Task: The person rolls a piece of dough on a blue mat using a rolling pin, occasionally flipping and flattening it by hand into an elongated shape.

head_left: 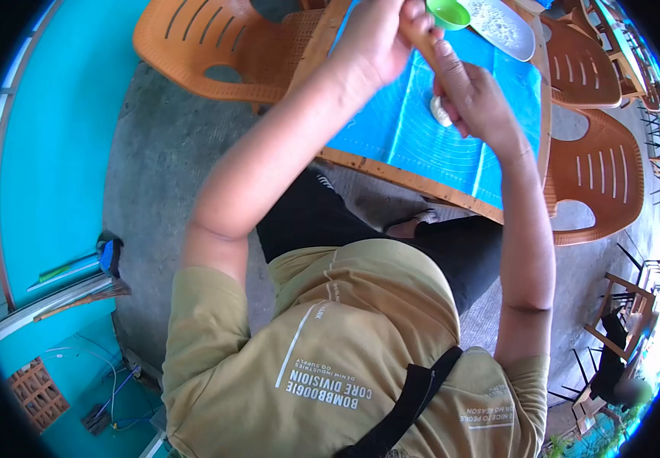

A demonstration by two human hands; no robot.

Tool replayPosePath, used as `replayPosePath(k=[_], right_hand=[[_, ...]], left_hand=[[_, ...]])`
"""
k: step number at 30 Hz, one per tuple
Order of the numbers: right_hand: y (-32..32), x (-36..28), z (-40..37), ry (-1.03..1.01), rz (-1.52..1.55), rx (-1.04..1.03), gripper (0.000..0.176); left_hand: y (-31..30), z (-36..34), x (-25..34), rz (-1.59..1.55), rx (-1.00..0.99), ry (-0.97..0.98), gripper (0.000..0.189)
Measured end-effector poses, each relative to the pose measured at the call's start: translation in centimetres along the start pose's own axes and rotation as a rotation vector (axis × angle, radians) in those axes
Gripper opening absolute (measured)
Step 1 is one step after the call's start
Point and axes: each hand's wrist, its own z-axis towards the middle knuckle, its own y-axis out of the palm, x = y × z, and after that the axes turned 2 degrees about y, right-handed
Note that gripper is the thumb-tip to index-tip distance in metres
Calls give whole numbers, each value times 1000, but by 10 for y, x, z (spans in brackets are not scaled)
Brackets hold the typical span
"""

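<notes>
A thin wooden rolling pin (424,42) runs slantwise between my two hands above a blue pastry mat (391,126) printed with circles. My left hand (382,38) is closed round its far end, partly cut off by the top of the view. My right hand (477,95) grips the nearer end, thumb laid along the wood. A small pale lump of dough (441,111) shows just beneath the right hand's fingers, overlapping the mat. Beyond the pin sit a green bowl (450,12) and a white tray (498,27) dusted with flour.
The wooden table (402,174) has its near edge just in front of my legs. Orange plastic chairs stand at its left (219,49) and right (601,172). A turquoise wall (63,145) rises on the left. At lower right, a person in black (613,355) is near more furniture.
</notes>
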Motion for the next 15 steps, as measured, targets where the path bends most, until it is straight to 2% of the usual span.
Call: replayPosePath(k=[1,3,4,5,7,9,11,13,15], right_hand=[[-2,0,1,64,-24,-63,79],[-3,20,7,-102,-34,-87,70],[-4,29,10,-187,-99,-51,51],[-12,33,6,-183,-113,-33,51],[-25,31,-9,-275,-292,7,38],[-39,49,-8,-267,-363,23,35],[-51,66,-2,-522,-447,160,31],[-62,70,-7,-483,-467,183,29],[-66,78,-12,-427,-547,222,26]], left_hand=[[-5,-3,-16,-26,42,-35,33],[-18,-1,-25,-101,149,-115,35],[-25,2,-26,-99,187,-80,36],[-31,7,-24,-82,240,-24,36],[-57,22,-10,-45,265,104,36],[-112,38,0,-106,-202,145,24],[-75,20,-12,-90,-202,125,23],[-58,12,-24,173,128,133,24],[-63,2,-26,258,187,105,25]])
